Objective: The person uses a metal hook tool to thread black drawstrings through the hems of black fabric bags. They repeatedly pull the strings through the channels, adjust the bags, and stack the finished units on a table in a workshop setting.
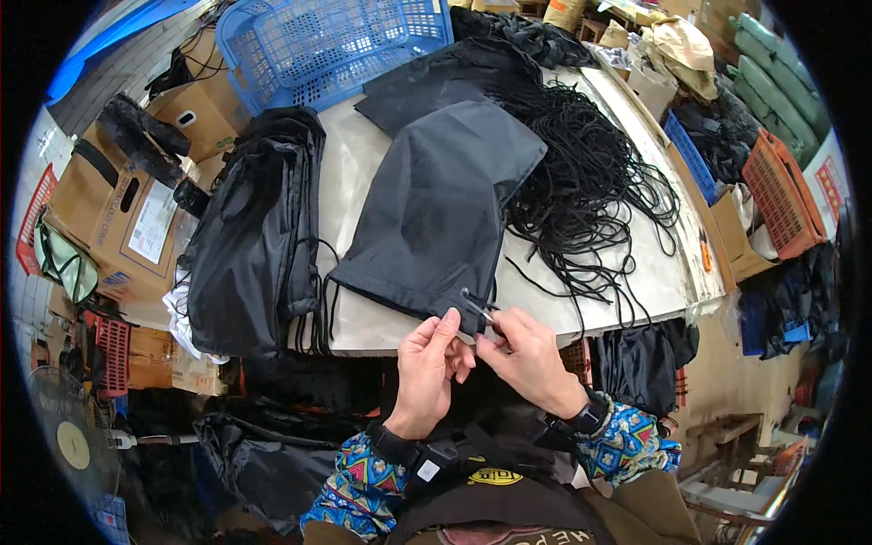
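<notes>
- A dark fabric bag (436, 213) lies flat on the pale counter (636, 272), its hem at the near edge.
- The left hand (427, 372) pinches that hem, fingers closed on the cloth.
- The right hand (527, 359) grips a thin metal tool (479, 307) at the same hem.
- A tangle of black cord (586, 182) sprawls just right of the bag, strands trailing over the edge.
- A stack of dark, slightly glossy bags (254, 236) rests at the counter's left.
- A blue latticed plastic basket (327, 45) sits at the far side.
- Brown cardboard boxes (127, 218) with white labels stand left; an orange crate (781, 195) stands right.
</notes>
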Available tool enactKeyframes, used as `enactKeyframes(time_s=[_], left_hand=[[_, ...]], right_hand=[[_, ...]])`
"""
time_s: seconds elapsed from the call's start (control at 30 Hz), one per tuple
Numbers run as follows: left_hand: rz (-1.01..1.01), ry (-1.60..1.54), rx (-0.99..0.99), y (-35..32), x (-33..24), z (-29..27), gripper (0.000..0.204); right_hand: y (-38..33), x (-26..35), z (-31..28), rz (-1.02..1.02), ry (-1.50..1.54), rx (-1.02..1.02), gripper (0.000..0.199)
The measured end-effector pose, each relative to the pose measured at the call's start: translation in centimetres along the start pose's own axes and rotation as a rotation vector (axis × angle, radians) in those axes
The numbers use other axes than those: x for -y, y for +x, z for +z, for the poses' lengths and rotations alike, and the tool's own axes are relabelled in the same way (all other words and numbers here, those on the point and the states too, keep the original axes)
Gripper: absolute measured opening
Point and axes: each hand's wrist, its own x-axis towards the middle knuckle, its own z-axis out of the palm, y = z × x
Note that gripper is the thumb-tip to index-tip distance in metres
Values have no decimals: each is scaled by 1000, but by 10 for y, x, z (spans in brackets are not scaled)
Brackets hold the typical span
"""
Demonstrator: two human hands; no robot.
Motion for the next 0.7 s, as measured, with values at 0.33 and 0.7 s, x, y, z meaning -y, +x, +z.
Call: enactKeyframes(time_s=[0.33, 0.7], left_hand=[[67, -34, 36, -2, -4, 7, 16], [158, -1, -74, 9, -1, 0, 18]], right_hand=[[9, 6, -8, -39, -74, 49, 9], [5, 31, -35, -36, -335, 219, 11]])
